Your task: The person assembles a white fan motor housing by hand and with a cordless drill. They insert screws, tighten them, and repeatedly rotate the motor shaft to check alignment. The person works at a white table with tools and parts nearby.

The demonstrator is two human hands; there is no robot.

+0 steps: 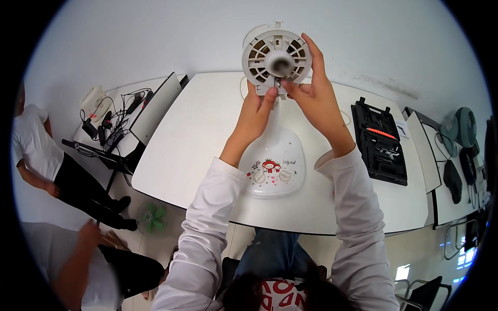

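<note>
At the top of the stand, a white fan motor housing faces me, bare of blades and guard. It is round and slotted, and a blurred shaft sticks out of its middle. My left hand grips the housing's lower left part, thumb pressed on its lower front. My right hand wraps round its right side, fingers up along the rim. The right thumb rests just below the shaft; whether something small lies under it I cannot make out. Below, the white fan base, with cartoon prints and two knobs, stands on the white table.
An opened black toolbox with an orange-handled tool and small bits lies to the right. Left, a side table holds tangled black cables. Two people are at the left. A green fan blade is on the floor; a green fan stands far right.
</note>
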